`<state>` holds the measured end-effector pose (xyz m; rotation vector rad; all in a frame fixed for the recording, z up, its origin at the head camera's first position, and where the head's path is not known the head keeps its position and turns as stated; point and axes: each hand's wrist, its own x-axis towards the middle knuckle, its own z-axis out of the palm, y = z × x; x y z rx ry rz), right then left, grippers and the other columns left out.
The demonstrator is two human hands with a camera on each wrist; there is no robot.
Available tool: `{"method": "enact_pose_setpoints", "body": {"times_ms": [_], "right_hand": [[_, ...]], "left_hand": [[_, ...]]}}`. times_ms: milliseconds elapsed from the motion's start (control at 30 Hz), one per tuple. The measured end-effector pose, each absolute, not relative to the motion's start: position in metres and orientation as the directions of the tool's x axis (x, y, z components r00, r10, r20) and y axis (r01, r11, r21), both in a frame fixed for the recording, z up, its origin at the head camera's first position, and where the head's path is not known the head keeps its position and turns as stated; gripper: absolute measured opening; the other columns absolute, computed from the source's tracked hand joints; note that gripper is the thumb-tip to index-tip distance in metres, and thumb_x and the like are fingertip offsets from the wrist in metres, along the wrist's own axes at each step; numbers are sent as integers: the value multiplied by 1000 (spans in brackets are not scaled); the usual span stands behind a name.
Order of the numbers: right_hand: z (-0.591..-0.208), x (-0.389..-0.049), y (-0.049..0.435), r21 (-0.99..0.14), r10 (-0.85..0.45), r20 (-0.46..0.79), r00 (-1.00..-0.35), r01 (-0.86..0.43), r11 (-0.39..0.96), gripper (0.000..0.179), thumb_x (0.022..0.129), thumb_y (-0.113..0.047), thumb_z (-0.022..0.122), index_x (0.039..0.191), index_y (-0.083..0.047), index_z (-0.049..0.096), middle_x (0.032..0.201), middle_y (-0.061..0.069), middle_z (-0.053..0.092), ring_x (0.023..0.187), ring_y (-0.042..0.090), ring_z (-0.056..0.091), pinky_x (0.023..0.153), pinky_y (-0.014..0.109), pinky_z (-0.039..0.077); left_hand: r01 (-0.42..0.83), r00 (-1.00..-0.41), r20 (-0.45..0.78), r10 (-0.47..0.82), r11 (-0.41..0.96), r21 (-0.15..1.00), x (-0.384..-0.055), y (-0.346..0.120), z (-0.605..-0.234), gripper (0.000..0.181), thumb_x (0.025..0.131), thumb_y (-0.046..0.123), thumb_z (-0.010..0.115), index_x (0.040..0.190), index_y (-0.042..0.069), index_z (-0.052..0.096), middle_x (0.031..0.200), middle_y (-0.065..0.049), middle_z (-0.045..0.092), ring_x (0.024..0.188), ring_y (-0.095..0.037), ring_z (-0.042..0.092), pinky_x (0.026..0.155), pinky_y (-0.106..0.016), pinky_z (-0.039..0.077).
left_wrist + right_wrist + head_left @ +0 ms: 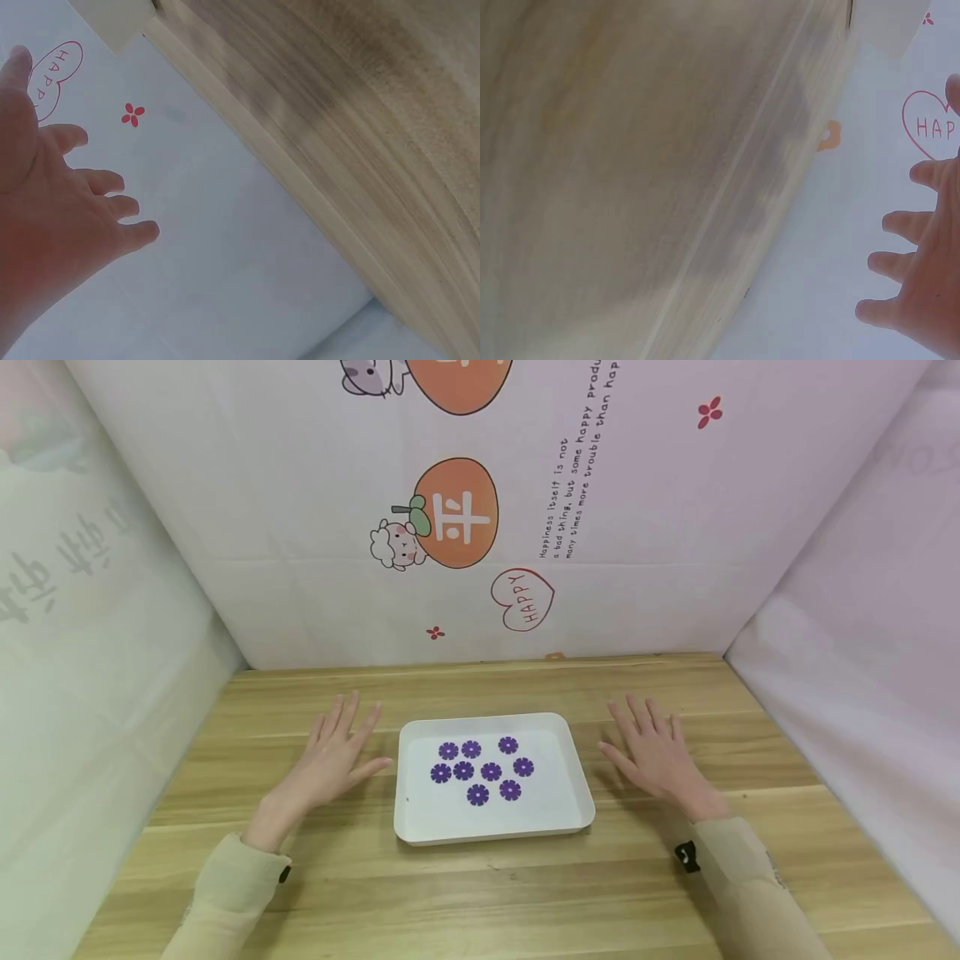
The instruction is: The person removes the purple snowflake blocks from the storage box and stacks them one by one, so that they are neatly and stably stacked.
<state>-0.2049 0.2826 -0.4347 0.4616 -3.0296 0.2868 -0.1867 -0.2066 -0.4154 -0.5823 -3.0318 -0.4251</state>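
Observation:
A white rectangular tray (491,837) sits in the middle of the wooden table. Inside it lie several flat purple notched discs (491,772), like flower-shaped snowflake pieces, each with a small pale centre. To the tray's left my left hand (330,764) is spread palm down, thumb towards the rim and holding nothing. On the opposite side my right hand (656,760) is likewise spread, its thumb pointing at the tray. Both wrist views show the hands with fingers extended and nothing in them; a pale corner of the tray shows at the top of each.
The wooden table (480,902) reaches back to a white printed cloth (637,568) standing as a wall, with cartoon fruit, lettering and a red heart. White cloth walls also rise on the left (97,635) and right (862,610).

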Motion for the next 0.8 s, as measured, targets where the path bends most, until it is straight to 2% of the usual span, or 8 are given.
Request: {"method": "enact_pose_setpoints", "body": {"times_ms": [367,667,800], "right_hand": [[-432,-204,281,-173,-305,107,-946,-320,931,76,102,-53,41,158,-7,20,164,27,12,149,54,12,116,77,10],[-430,-208,273,-190,-357,201,-912,-394,899,72,101,-44,51,153,0,28,157,30,27,140,54,32,112,72,30],[-429,-209,268,-221,-382,228,-896,-429,876,71,100,-39,55,151,4,31,154,32,32,137,54,38,111,69,34]], "left_hand": [[375,-926,70,370,886,274,-189,-204,-418,89,95,54,58,161,14,12,165,-22,-8,153,-45,-4,123,-68,2],[404,-914,91,395,868,288,-190,-200,-420,91,94,53,60,160,9,14,165,-23,-3,154,-45,-1,123,-66,5],[413,-910,93,405,859,304,-190,-198,-421,92,94,53,60,159,7,14,165,-23,-1,154,-45,2,125,-64,5]]}}
